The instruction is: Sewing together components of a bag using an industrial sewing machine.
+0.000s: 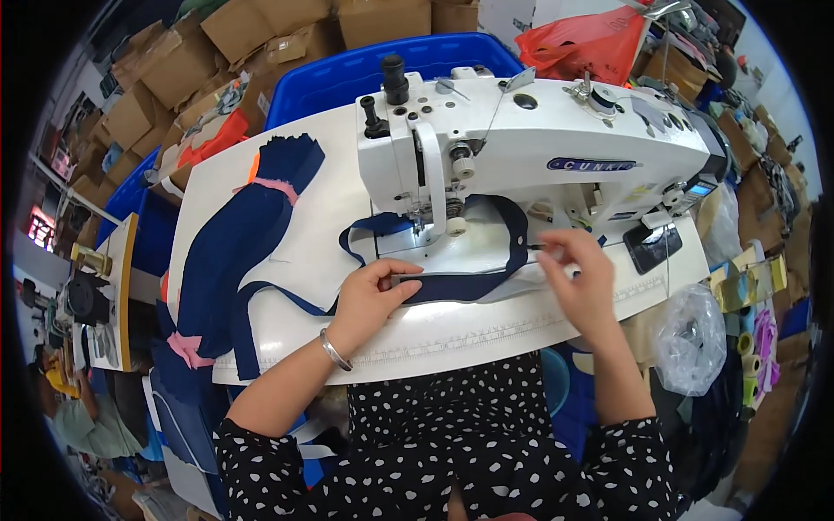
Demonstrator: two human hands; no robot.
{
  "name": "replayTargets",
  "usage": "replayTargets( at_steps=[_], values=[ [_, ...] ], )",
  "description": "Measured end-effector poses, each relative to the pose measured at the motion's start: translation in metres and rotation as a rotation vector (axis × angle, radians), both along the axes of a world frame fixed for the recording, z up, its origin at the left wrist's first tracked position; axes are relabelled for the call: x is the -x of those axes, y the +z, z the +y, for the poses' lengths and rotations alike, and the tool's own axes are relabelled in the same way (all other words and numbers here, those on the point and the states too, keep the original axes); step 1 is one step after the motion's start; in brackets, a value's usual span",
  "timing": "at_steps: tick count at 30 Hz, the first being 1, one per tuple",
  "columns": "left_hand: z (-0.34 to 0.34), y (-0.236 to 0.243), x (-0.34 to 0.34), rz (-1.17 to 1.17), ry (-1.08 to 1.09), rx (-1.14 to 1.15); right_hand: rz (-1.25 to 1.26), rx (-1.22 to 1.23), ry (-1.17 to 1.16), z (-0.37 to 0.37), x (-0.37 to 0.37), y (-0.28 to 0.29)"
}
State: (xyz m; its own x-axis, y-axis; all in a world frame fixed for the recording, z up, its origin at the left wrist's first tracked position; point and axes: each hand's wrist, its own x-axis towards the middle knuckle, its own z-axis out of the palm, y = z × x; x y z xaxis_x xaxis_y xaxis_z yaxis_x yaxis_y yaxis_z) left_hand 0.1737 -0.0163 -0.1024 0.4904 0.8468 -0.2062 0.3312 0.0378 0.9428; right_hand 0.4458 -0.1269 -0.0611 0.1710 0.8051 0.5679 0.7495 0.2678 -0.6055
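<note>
A long navy fabric strip [460,287] loops across the white sewing machine table and passes under the needle area of the white sewing machine [486,130]. My left hand [373,295], a silver bangle on its wrist, pinches the near side of this loop between thumb and forefinger. At the right end of the loop my right hand [580,278] has thumb and fingers drawn together around a small dark piece [536,247], too small to name. Left of the machine lies a bundle of navy fabric [230,230], tied with pink strips and hanging over the table's left edge.
A phone [653,248] lies on the table at right. A printed ruler scale [486,337] runs along the front edge. Behind stand a blue bin [304,82], cardboard boxes [182,65] and a red plastic bag [582,48]. Another person [95,417] sits at far left.
</note>
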Motion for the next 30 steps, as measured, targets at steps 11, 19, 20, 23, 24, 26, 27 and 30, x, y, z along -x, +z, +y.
replayTargets(
  at_steps=[11, 19, 20, 23, 24, 26, 27, 30],
  values=[
    [0.011, 0.011, -0.01, -0.033, 0.032, 0.048, -0.554, 0.204, -0.105, 0.018, -0.02, -0.022],
    [0.019, 0.007, -0.017, -0.088, -0.05, 0.152, -0.278, 0.141, 0.313, 0.058, 0.061, -0.028],
    [0.02, 0.007, -0.013, -0.095, -0.052, 0.139, -0.276, 0.139, 0.321, 0.065, 0.062, -0.031],
    [0.023, -0.004, -0.009, -0.136, -0.048, 0.166, 0.023, 0.469, 0.331, 0.077, 0.058, -0.038],
    [0.022, -0.005, -0.011, -0.162, -0.039, 0.163, 0.083, 0.464, 0.339, 0.077, 0.056, -0.044],
    [0.02, 0.001, -0.013, -0.146, -0.027, 0.143, 0.143, 0.468, 0.357, 0.077, 0.054, -0.05],
    [0.021, 0.005, -0.012, -0.146, -0.016, 0.149, 0.157, 0.46, 0.375, 0.075, 0.054, -0.047],
    [0.023, 0.005, -0.009, -0.127, -0.066, 0.16, 0.139, 0.474, 0.403, 0.074, 0.051, -0.041]
  ],
)
